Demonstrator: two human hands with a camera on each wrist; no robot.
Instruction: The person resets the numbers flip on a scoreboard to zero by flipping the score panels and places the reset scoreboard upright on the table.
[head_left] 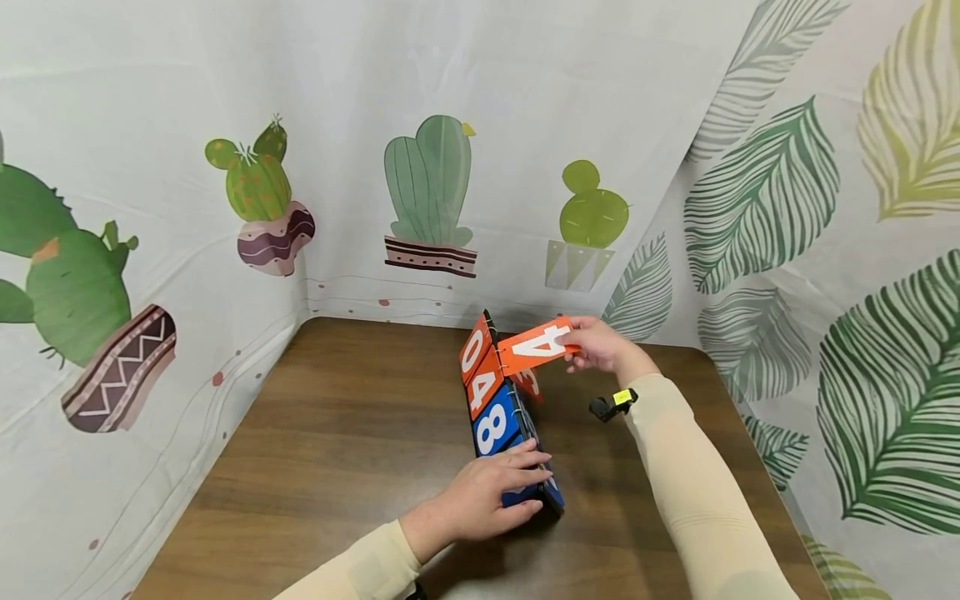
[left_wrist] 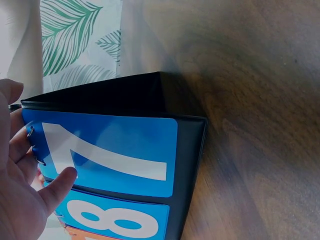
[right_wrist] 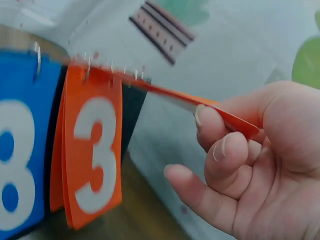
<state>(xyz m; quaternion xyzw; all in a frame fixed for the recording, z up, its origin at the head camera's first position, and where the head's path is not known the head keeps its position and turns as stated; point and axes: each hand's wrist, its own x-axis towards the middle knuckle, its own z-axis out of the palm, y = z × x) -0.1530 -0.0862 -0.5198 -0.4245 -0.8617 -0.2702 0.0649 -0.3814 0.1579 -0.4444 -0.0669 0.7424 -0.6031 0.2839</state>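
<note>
- In the head view, the left hand (head_left: 483, 496) is hiding much of the blue 7 card (left_wrist: 120, 135).
- The right hand (head_left: 600, 343) is covering the outer end of the orange 4 card (head_left: 521, 354).
- That lifted card is partly blocking the orange 3 card (head_left: 527, 383) there.
- The yellow label (head_left: 623, 397) is showing too small to read.
- Both sleeves (head_left: 697, 492) are running off the bottom edge.
- In the left wrist view, the left edge is cropping the left hand.
- In the right wrist view, the left edge is cutting the blue 8 card (right_wrist: 30, 160), and the rings (right_wrist: 88, 70) are blurring.

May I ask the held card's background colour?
The held card has an orange background, clearest in head view.
</note>
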